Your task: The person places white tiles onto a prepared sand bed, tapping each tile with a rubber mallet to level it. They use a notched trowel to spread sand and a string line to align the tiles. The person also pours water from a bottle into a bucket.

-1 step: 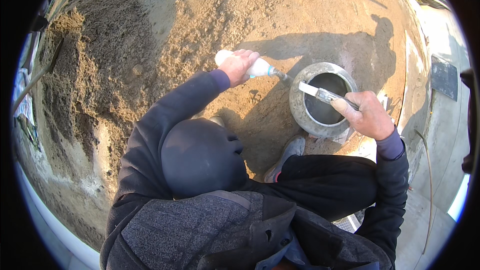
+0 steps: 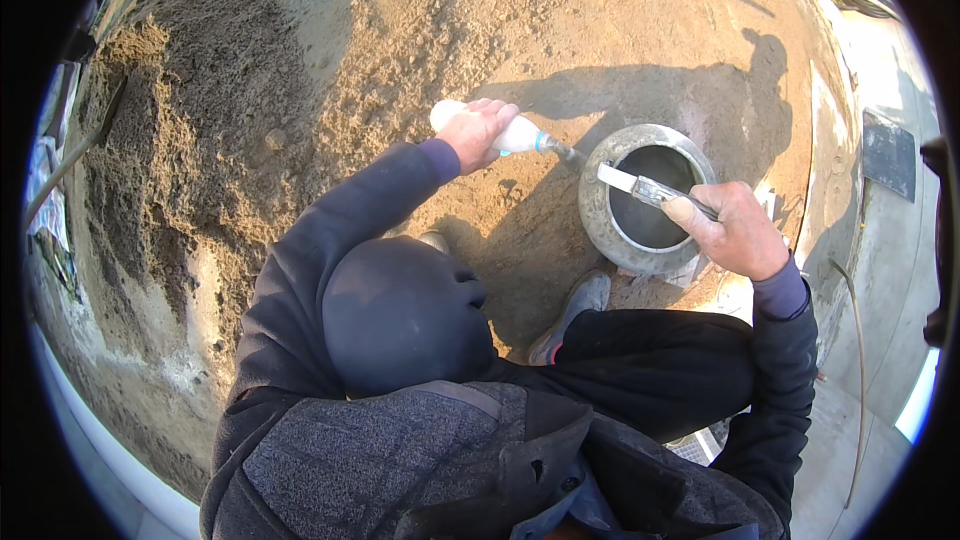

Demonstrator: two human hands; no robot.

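My left hand (image 2: 476,135) is wrapped round a white bottle-shaped thing (image 2: 520,136), with a pale blue band and a narrow grey tip. That tip points right, close to the outer side of a round grey ring (image 2: 603,220), which looks coated in cement and has a dark hollow in its middle. In my right hand (image 2: 738,232) is a flat hand tool (image 2: 620,178) with a bright, straight end and a grey body. It reaches across the hollow, its bright end over the ring's left rim. Whether it touches the rim, I cannot tell.
A mound of loose brown soil (image 2: 215,130) rises on the left. My bent knees and one shoe (image 2: 577,315) are close below the ring. Paving (image 2: 890,260) runs along the right, with a dark flat panel (image 2: 888,155) and a thin rod (image 2: 858,380) on it.
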